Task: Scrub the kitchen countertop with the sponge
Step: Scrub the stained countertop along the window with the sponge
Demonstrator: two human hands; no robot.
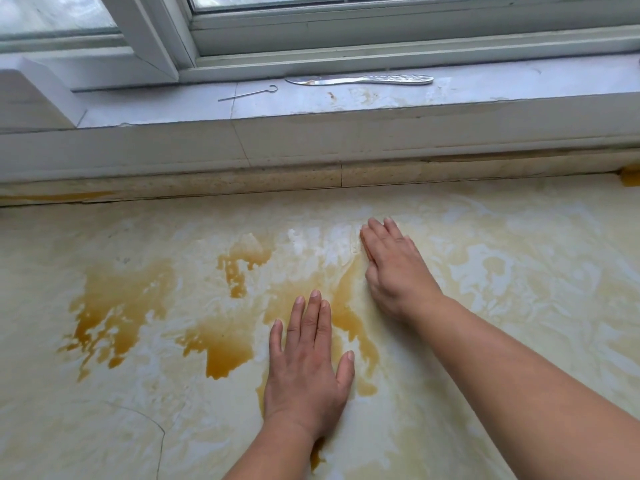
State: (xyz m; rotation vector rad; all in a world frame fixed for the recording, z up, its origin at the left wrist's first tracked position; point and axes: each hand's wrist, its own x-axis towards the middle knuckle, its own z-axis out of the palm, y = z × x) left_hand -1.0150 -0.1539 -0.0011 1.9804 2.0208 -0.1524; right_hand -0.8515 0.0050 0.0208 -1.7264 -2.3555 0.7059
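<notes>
The pale countertop (138, 427) fills the lower part of the view, wet and smeared with soapy white film and pools of brown-yellow liquid (121, 303). My left hand (308, 365) lies flat on the wet surface near the middle, fingers straight and pointing away from me. My right hand (394, 268) rests on its edge a little farther back and to the right, fingers straight and together against the counter. Neither hand holds anything. A yellow piece that may be the sponge (631, 176) shows at the far right edge, by the back wall.
A white window sill (485, 91) runs behind the counter above a stained ledge. On the sill lie a metal knife (360, 80) and a thin wire hook (247, 93). A crack (157, 431) curves through the counter at lower left.
</notes>
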